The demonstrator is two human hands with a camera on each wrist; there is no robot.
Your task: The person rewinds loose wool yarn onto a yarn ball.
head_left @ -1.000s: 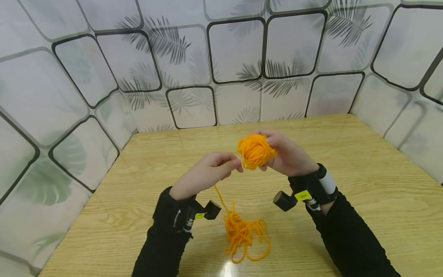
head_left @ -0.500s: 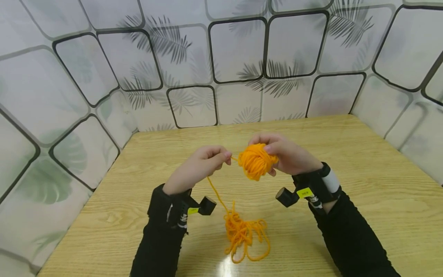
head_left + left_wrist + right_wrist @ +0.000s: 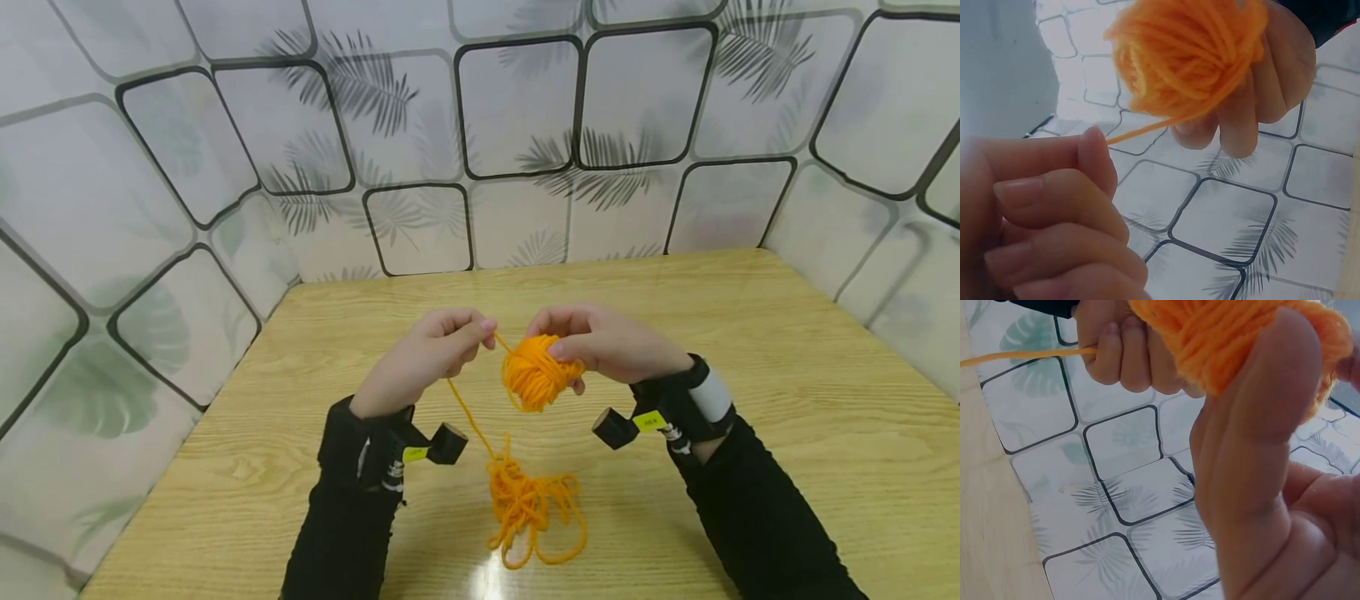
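Note:
An orange ball of yarn (image 3: pixel 536 379) is held above the table in my right hand (image 3: pixel 611 342), thumb on the near side and fingers behind. My left hand (image 3: pixel 427 354), to its left, pinches the yarn strand (image 3: pixel 1138 132) between thumb and index finger, the other fingers curled in. The strand runs fairly straight from that pinch to the ball. Out of the left hand's lower side, the yarn (image 3: pixel 1022 356) drops to a loose tangle of yarn (image 3: pixel 525 504) on the table. The palm side of the left hand is hidden in the head view.
Beneath both hands lies a light wood-grain table (image 3: pixel 360 317). Its far and left edges meet a pale wall covering (image 3: pixel 517 221) with dark outlined shapes and leaf prints. Each wrist wears a black strap with a small camera (image 3: pixel 615 427).
The right hand with the ball first moved down, then slightly left, and the ball has turned. My left hand drew left and a little up, exposing strand between pinch and ball. The tangle stayed put.

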